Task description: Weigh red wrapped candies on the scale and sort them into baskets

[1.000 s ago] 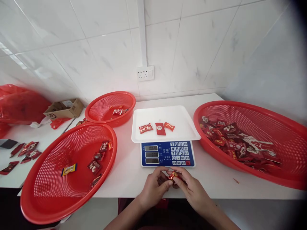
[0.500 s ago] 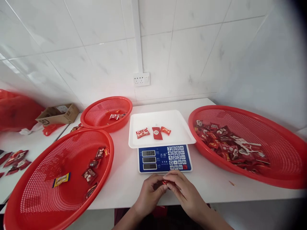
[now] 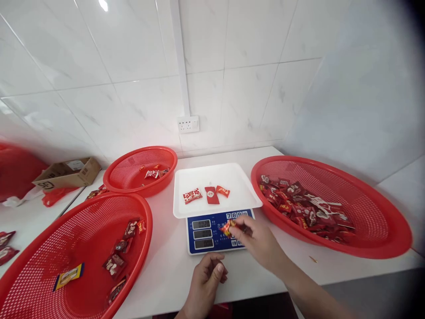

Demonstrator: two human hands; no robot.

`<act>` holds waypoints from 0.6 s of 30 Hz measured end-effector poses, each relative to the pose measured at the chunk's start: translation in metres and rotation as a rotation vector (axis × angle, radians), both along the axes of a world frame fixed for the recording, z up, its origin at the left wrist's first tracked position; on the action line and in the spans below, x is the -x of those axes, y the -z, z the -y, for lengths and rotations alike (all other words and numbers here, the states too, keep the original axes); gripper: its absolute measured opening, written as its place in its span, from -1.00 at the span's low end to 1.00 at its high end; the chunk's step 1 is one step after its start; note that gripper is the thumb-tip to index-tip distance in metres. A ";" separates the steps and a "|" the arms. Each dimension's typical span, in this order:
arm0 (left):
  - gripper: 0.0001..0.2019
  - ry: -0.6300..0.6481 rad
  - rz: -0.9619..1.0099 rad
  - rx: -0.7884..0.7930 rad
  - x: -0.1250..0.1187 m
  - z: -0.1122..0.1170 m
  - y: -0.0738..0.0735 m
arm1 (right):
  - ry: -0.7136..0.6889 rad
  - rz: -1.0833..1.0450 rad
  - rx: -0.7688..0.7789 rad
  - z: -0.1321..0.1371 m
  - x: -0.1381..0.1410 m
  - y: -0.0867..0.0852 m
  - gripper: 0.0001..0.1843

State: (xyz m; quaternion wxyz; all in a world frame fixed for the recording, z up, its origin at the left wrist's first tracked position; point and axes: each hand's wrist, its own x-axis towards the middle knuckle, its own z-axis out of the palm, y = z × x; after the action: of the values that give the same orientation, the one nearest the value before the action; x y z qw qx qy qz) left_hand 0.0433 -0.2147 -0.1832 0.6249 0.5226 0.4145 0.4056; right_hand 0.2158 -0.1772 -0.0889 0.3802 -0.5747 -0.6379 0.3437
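My right hand (image 3: 257, 241) pinches a shiny red-and-gold wrapped candy (image 3: 228, 227) over the blue keypad of the digital scale (image 3: 191, 237). The hand covers part of the keys. Near the table's front edge, my left hand (image 3: 209, 277) is loosely curled closed, thumb against the fingers, and nothing shows in it. On the white weighing tray (image 3: 212, 173) lie three small packets: a white-and-red patterned packet (image 3: 192, 196), a red packet with a round label (image 3: 211, 195) and a small red-orange packet (image 3: 222, 191).
At right, a big red mesh basket (image 3: 381, 239) holds many red packets. To the left stand another large red basket (image 3: 86, 248) and a smaller red basket (image 3: 139, 155), each with some packets. Farther left are a cardboard box (image 3: 71, 173) and a red bag (image 3: 18, 170).
My hands were together over a red-wrapped item below the scale. They have parted: the right has lifted the candy up over the keypad, while the left stays low. The camera view has shifted slightly.
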 end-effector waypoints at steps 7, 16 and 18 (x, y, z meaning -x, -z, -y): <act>-0.64 0.065 -0.034 -0.014 -0.003 -0.001 0.006 | 0.051 0.056 -0.184 -0.043 0.016 -0.022 -0.60; -0.57 0.017 -0.082 -0.008 -0.006 -0.001 0.017 | 0.308 0.424 -0.192 -0.017 -0.074 -0.047 -0.62; -0.56 0.033 -0.137 -0.038 -0.007 -0.002 0.019 | 0.363 0.536 -0.102 -0.016 -0.114 -0.055 -0.60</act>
State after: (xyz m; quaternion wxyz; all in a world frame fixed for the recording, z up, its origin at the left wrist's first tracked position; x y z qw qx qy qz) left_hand 0.0499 -0.2123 -0.2023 0.5917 0.5678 0.4396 0.3664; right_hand 0.3298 -0.1614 -0.0338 0.2824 -0.7292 -0.6189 0.0743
